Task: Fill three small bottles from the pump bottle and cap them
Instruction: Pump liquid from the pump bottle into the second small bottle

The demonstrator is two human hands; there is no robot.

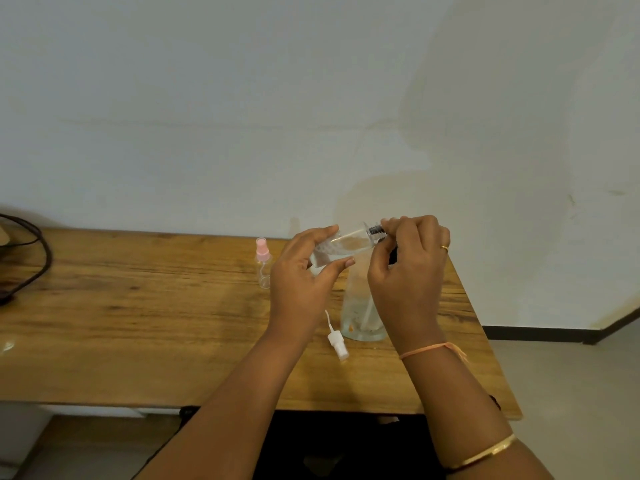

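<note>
Forearms: both reach up from the near edge; the right one wears a gold bangle (485, 457) low down and an orange thread (429, 349) at the wrist.
Surface (138, 323): wood-grained, its near edge running across the lower part of the view, its right end cut off at an angle.
Loose spray cap (337, 342): white, lying on its side on the surface between the two wrists, its thin dip tube pointing away from the viewer.
Pump bottle (360, 306): clear, standing upright on the surface just beyond the loose cap, partly hidden by the right hand; a white tube shows inside it, and its top cannot be seen.
Left hand (301, 271): raised above the surface, thumb and fingers closed around the lower end of a small clear bottle (346, 245).
Small clear bottle: held in the air, tilted nearly flat, neck pointing right; some liquid seems to lie inside.
Right hand (412, 268): fingertips pinched on the dark threaded neck of that bottle; a gold ring sits on one finger.
Pink-capped bottle (263, 263): small, clear, upright on the surface left of the hands, well apart from them, its cap on.
Cable (34, 258): dark, looping at the far left edge of the surface.
Wall (311, 98): pale, stained, directly behind the surface.
</note>
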